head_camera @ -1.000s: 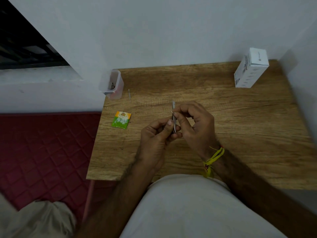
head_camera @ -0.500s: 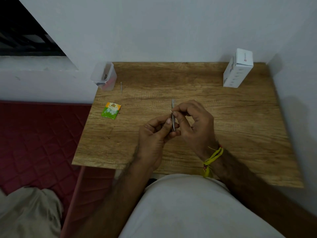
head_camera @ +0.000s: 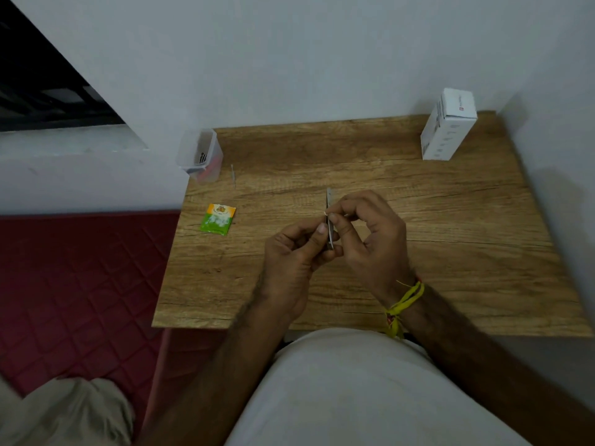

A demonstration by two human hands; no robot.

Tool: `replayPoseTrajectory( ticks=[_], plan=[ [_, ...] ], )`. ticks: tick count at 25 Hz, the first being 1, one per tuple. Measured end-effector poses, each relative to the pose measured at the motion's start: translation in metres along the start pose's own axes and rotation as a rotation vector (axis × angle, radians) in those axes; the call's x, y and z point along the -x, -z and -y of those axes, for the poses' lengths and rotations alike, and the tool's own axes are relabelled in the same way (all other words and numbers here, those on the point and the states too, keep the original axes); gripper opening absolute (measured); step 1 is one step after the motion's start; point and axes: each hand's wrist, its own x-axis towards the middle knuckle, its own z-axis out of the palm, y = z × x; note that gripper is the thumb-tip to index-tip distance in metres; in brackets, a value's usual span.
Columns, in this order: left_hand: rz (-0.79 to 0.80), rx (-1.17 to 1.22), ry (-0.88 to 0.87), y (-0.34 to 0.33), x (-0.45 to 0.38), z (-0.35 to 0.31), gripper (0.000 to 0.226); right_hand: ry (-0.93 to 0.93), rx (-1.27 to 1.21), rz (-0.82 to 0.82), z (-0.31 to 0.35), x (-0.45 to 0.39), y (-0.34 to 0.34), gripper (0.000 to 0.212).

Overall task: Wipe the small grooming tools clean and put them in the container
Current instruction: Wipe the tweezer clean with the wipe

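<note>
Head view: tweezers [head_camera: 329, 220] upright between both grips.

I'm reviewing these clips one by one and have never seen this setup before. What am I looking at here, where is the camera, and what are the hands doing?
There is no machine: a person works with bare hands, and the one camera sits on their head, looking down over their lap at a wooden table. The left hand and right hand together pinch a thin metal grooming tool, its tip pointing away from the person. Something small and pale shows at the right fingertips; I cannot tell what it is. On the table lie a green and orange sachet, a slim metal tool and, in the far left corner, a clear plastic container with dark items inside. A white box stands far right.
</note>
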Motion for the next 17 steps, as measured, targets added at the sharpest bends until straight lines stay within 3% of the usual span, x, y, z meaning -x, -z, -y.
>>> replayPoseTrajectory(
  ticks=[11,17],
  plan=[
    [0.131,-0.048,0.049,0.04,-0.028,-0.025,0.015,-0.052,0.065,-0.101,0.017,-0.005,-0.042,0.007],
    [0.113,-0.065,0.068,0.053,-0.041,-0.034,0.015,-0.062,0.079,-0.097,0.019,-0.011,-0.056,0.007]
  ],
)
